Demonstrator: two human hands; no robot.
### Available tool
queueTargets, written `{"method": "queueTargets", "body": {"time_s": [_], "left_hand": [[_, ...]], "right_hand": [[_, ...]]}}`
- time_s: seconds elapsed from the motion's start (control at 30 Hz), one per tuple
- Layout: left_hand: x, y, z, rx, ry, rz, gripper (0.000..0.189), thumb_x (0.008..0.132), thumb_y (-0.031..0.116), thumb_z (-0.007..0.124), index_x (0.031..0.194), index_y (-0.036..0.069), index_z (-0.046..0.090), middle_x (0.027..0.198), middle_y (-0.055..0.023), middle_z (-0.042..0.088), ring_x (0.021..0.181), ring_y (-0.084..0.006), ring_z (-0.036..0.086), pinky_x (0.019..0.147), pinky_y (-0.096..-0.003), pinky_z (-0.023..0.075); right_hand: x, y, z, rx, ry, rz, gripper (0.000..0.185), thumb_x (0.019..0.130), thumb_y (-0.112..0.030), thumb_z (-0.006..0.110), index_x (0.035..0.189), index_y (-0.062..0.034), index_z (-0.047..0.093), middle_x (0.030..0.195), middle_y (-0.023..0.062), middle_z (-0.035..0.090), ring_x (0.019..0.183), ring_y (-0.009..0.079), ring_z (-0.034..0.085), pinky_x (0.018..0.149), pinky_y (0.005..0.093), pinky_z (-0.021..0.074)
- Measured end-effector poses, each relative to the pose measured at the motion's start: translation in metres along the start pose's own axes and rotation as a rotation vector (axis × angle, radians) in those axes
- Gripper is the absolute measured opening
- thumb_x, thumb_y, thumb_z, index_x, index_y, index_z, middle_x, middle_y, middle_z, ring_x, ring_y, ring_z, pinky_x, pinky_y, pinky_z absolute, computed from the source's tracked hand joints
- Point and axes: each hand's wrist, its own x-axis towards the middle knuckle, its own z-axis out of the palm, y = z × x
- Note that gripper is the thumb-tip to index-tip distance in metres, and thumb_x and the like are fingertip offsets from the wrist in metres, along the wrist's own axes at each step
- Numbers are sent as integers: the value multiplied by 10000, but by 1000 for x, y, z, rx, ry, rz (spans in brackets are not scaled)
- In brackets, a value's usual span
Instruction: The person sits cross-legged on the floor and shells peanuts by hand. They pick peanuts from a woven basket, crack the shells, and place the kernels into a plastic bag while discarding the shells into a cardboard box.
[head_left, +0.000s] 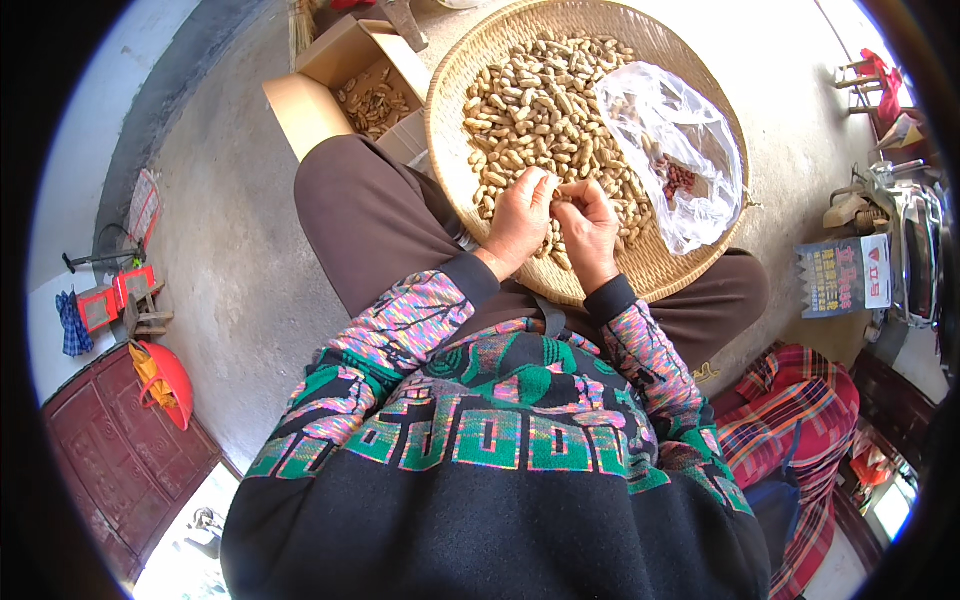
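A round woven bamboo basket (459, 176) rests across my lap, holding a heap of unshelled peanuts (551, 112). Over its near part my left hand (523, 214) and my right hand (589, 229) meet at the fingertips, pinching a peanut (559, 198) between them. The fingers partly hide it. On the basket's right side lies a crumpled clear plastic bag (694, 139), with reddish shelled peanut kernels (677, 178) in it.
An open cardboard box (300, 112) with peanut shells (375, 105) stands beyond my left knee. A motorbike (911, 240) stands far right. Plaid red fabric (795, 420) lies at my lower right. A small wooden stool (148, 309) and a red plastic basin (176, 384) are at the left.
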Motion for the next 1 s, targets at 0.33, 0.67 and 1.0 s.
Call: {"method": "queueTargets", "body": {"time_s": [0.33, 0.67, 1.0], "left_hand": [[8, -1, -14, -943, -354, -712, 206, 1041, 274, 477, 903, 130, 529, 669, 19, 478, 495, -59, 403, 399, -202, 281], [12, -5, -18, -1141, -512, -878, 266, 1033, 299, 442, 885, 100, 538, 684, 2, 485, 561, -97, 442, 462, -241, 315], [14, -7, -17, -1166, -539, -949, 321, 1015, 284, 458, 1067, 25, 640, 876, -53, 690, 644, -90, 529, 547, -221, 413]], "right_hand": [[2, -9, -15, -231, -116, -93, 155, 865, 29, 675, 1011, 7, 629, 846, 29, 600, 753, 92, 615, 674, 241, 507], [7, -69, -19, -710, -269, -618, 126, 839, 25, 675, 954, -21, 652, 831, 126, 594, 691, 303, 636, 607, 366, 517], [4, -69, -29, 13, -60, 103, 89, 931, 3, 623, 1018, 22, 615, 887, 33, 643, 752, 89, 619, 659, 226, 521]]}}
